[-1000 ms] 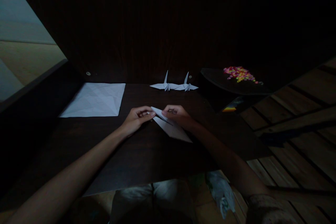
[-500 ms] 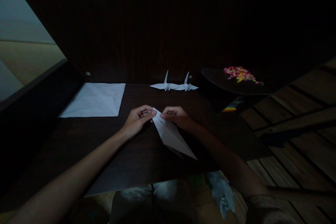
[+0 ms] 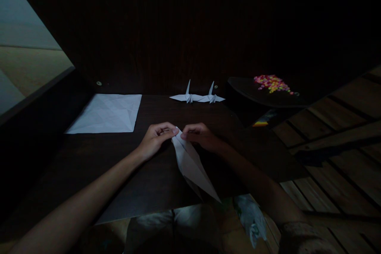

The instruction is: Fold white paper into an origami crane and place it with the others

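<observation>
A white piece of folded paper, long and pointed, hangs down toward me over the dark table with its tip near the front edge. My left hand pinches its upper end between thumb and fingers. Close beside it, my right hand grips the same end from the right, thumb on top. The folds under my fingers are hidden. Beyond my hands, two white origami cranes stand side by side at the back of the table, wings touching or overlapping.
A creased white sheet of paper lies at the left. On a raised dark corner shelf at the right sits a heap of small colourful pieces. Wooden slats run along the right, and a plastic bag lies below the table.
The folded paper has swung so its lower tip points more toward me and reaches lower. Both hands have moved slightly toward me, still pinching its upper end.
</observation>
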The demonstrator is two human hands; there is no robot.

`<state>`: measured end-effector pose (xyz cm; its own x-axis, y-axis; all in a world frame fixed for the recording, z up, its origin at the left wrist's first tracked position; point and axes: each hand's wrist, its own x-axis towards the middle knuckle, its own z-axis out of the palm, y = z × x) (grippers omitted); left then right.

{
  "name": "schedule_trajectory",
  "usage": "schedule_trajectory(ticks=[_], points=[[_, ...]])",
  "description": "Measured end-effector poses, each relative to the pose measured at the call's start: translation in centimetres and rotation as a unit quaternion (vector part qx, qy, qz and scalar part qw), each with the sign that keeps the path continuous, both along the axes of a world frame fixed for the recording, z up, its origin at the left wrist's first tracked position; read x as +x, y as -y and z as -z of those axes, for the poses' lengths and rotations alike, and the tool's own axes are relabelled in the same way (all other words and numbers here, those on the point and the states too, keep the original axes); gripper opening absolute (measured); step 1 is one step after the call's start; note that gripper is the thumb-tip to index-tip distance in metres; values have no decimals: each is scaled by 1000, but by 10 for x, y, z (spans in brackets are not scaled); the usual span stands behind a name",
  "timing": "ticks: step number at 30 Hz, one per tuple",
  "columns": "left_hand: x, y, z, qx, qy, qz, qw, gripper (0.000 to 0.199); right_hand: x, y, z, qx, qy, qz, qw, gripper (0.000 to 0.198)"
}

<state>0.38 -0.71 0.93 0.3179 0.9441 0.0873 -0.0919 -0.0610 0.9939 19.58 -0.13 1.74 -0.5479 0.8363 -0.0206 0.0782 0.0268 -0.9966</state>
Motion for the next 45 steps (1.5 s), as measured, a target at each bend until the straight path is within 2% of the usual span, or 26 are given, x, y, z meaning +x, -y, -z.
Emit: schedule_trajectory(ticks=[7, 14, 23, 30, 37, 45], points=[[2, 1, -1, -7, 28, -14, 999, 13, -4, 3, 1, -8, -17, -1, 1000, 33], [2, 2, -2, -23, 26, 2, 999, 17, -7, 3, 1, -29, -23, 13, 999, 34], [-1, 1, 0, 7, 4, 6, 1000, 22, -6, 4, 4, -34, -25, 14, 999, 36], [-3, 1, -5, 16, -32, 19, 999, 26, -5, 3, 2, 24, 6, 8, 1000, 34], [-6, 0, -4, 37, -54, -11, 998, 26, 9, -4, -8, 93, 91, -88, 988, 31], [-6, 0, -4, 40, -47, -7, 998, 26, 7, -2, -6, 92, 90, -55, 990, 32]])
